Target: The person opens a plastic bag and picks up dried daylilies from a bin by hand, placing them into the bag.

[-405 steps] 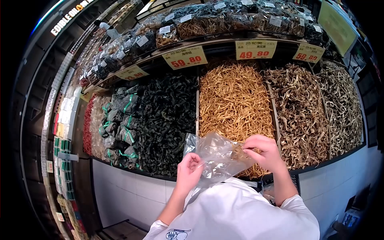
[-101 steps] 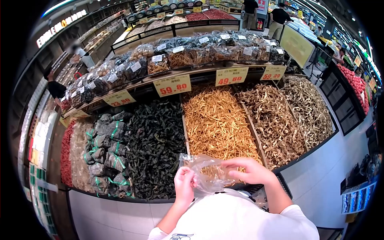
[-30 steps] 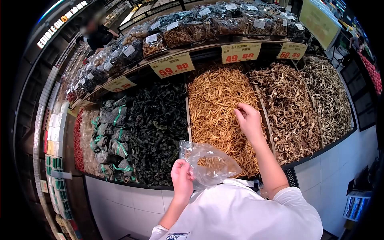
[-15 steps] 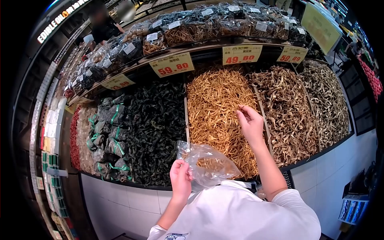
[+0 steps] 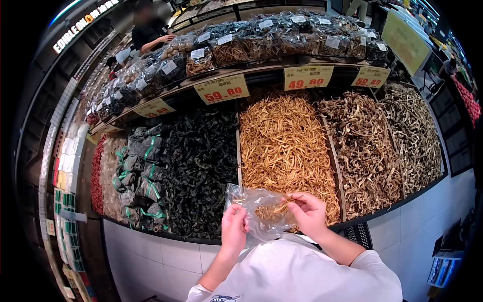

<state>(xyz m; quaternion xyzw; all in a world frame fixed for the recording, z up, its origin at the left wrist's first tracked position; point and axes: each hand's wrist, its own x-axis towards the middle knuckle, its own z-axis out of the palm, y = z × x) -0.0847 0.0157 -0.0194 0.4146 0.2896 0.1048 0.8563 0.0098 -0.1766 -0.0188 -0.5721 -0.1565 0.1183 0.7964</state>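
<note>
My left hand (image 5: 234, 225) is closed on the near left edge of a clear plastic bag (image 5: 261, 229), its mouth spread wide over the front of the bin. Through the bag, golden-brown strands show. My right hand (image 5: 308, 211) is at the bag's right rim, thumb and fingers pinched around a few dried daylily buds (image 5: 288, 200). Beneath and beyond both hands lies a heap of the same dried daylily (image 5: 284, 136).
Black dried seaweed (image 5: 198, 166) and green-tied dark bundles (image 5: 148, 176) fill bins on the left. Brown dried strips (image 5: 359, 146) and paler ones (image 5: 410, 136) lie to the right. Price signs (image 5: 308, 77) line a shelf of bagged goods (image 5: 261, 48). A person (image 5: 151, 35) stands at the far left.
My right hand has come down and toward me from above the heap to the bag's right rim, with a few strands in its fingers. My left hand still holds the bag, slightly further right.
</note>
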